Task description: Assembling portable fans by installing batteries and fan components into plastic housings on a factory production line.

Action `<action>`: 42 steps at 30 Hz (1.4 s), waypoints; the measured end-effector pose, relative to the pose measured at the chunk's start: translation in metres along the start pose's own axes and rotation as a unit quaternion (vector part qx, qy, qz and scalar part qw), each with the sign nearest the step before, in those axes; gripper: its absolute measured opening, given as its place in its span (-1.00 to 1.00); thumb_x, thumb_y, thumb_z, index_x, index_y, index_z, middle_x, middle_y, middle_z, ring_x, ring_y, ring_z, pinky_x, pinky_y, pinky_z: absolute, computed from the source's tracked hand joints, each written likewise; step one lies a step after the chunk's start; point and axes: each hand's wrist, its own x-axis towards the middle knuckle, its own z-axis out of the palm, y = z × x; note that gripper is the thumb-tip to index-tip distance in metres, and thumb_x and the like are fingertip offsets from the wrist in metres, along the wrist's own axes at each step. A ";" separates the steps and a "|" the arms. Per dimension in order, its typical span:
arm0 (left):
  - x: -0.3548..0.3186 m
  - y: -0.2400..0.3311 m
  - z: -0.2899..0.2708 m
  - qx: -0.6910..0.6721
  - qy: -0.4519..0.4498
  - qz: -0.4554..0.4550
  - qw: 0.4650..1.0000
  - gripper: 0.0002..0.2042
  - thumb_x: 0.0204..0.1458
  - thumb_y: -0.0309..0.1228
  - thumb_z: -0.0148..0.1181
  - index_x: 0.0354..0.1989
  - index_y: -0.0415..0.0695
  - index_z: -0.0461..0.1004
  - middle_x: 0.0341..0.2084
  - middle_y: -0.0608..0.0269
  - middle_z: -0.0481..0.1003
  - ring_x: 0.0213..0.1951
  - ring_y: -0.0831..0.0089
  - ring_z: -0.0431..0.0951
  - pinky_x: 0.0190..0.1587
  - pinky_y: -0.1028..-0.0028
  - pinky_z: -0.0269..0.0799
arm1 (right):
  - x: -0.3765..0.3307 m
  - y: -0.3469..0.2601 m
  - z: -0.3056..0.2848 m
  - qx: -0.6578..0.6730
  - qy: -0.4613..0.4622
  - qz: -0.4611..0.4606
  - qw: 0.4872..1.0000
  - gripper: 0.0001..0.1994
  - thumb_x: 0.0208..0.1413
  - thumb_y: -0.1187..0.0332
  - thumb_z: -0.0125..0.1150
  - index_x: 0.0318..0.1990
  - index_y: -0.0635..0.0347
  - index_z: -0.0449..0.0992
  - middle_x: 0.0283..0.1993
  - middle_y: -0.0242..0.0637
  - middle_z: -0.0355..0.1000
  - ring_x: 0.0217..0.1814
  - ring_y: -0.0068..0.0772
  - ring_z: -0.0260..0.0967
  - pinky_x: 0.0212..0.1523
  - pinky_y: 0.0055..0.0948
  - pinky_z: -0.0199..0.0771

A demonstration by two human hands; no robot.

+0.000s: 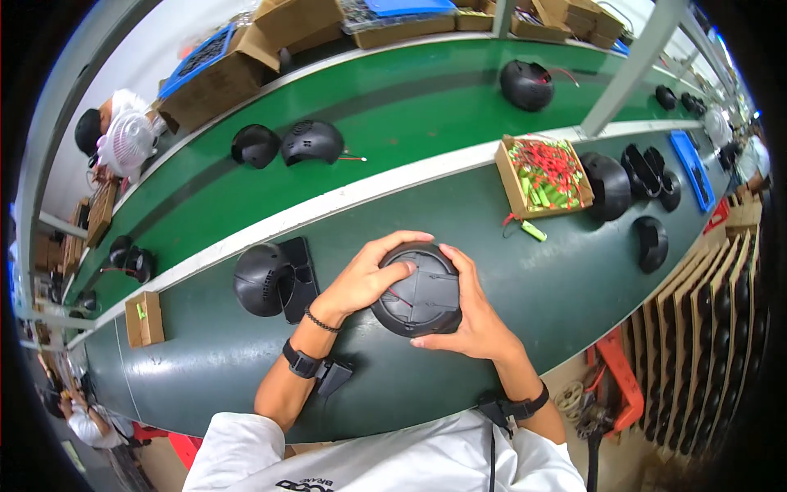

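Fingers of both hands wrap the round black housing (418, 291), which sits on the dark green bench (541, 287) straight ahead of the person. Left hand (369, 277) curls over the housing's upper left rim, its fingertips spread along the top edge; right hand (469, 316) cups the right and lower side, with the thumb lying under the bottom rim. Both are closed on the part, though the palms hide much of its side wall. A thin red wire shows on the housing's flat, ribbed face, partly covered by the left hand.

Left of the housing lies a black dome shell (261, 280) leaning against a flat black piece whose shape is hard to read. Further left of the housing stands a small cardboard box (144, 319). Up and to the right of the housing, a cardboard tray (543, 175) holds red wires and green cells, and one loose green cell (533, 230) lies between tray and housing. Beyond the tray, more black shells (607, 187) sit near the curved picture rim, where details smear. Past a white rail behind the housing, a green conveyor belt (393, 107) carries further black domes.
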 end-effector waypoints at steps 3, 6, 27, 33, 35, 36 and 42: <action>-0.002 -0.008 0.002 0.020 0.014 0.017 1.000 -0.61 0.33 -0.38 0.21 0.28 -0.25 0.54 0.19 0.11 0.59 0.25 0.30 0.53 0.37 0.31 0.38 | 0.003 0.012 -0.008 0.013 -0.035 0.002 0.999 0.39 -0.21 0.03 0.78 0.64 0.27 -0.17 0.62 0.20 -0.12 0.68 0.27 -0.09 0.64 0.06 0.03; -0.001 -0.021 0.005 -0.014 0.040 0.019 0.999 -0.62 0.35 -0.41 0.20 0.29 -0.22 0.54 0.19 0.12 0.58 0.22 0.35 0.54 0.32 0.34 0.44 | 0.010 0.004 -0.017 -0.081 -0.063 -0.012 0.995 0.44 -0.22 0.00 0.78 0.66 0.27 -0.25 0.64 0.26 -0.16 0.69 0.34 -0.13 0.64 0.10 0.02; 0.108 0.020 -0.212 0.608 0.072 0.043 0.790 -0.01 -0.12 -0.47 0.50 0.59 0.20 0.19 0.53 -0.28 0.15 0.51 -0.25 0.18 0.56 0.01 0.15 | 0.363 0.037 -0.053 -0.313 0.202 0.220 0.901 0.46 -0.40 0.02 0.82 0.64 0.18 -0.14 0.48 0.18 0.14 0.56 0.25 0.11 0.42 0.23 0.39; 0.134 0.028 -0.186 0.665 0.035 0.069 0.743 -0.11 -0.12 -0.61 0.48 0.49 0.19 0.33 0.40 0.01 0.32 0.32 -0.18 0.37 0.43 0.02 0.34 | 0.337 0.052 -0.056 -0.335 0.291 0.184 0.877 0.40 -0.29 -0.02 0.80 0.62 0.21 -0.13 0.58 0.26 0.02 0.61 0.35 0.02 0.48 0.28 0.28; 0.124 0.021 -0.187 0.659 0.063 0.052 0.748 -0.10 -0.14 -0.58 0.51 0.49 0.19 0.35 0.39 0.03 0.34 0.31 -0.16 0.38 0.43 0.03 0.34 | 0.288 0.033 -0.044 -0.381 0.339 0.040 0.859 0.17 -0.14 0.06 0.72 0.54 0.28 0.04 0.53 0.29 0.11 0.58 0.37 0.07 0.49 0.18 0.28; 0.096 0.012 -0.203 0.666 0.059 0.047 0.742 -0.10 -0.14 -0.58 0.51 0.49 0.19 0.35 0.39 0.03 0.34 0.31 -0.16 0.38 0.43 0.03 0.34 | 0.247 0.016 -0.039 -0.327 0.311 -0.088 0.888 -0.19 0.02 0.20 0.60 0.37 0.28 0.32 0.38 0.23 0.33 0.44 0.25 0.31 0.37 0.05 0.42; 0.021 0.045 -0.147 0.496 0.096 0.174 0.846 -0.21 0.07 -0.48 0.45 0.54 -0.02 0.29 0.32 -0.03 0.40 0.31 -0.07 0.42 0.43 0.14 0.29 | -0.025 -0.026 -0.064 -0.258 0.342 0.125 0.895 -0.82 0.11 0.48 0.40 -0.14 0.30 0.62 -0.26 -0.08 0.66 -0.23 -0.05 0.68 -0.12 -0.15 0.68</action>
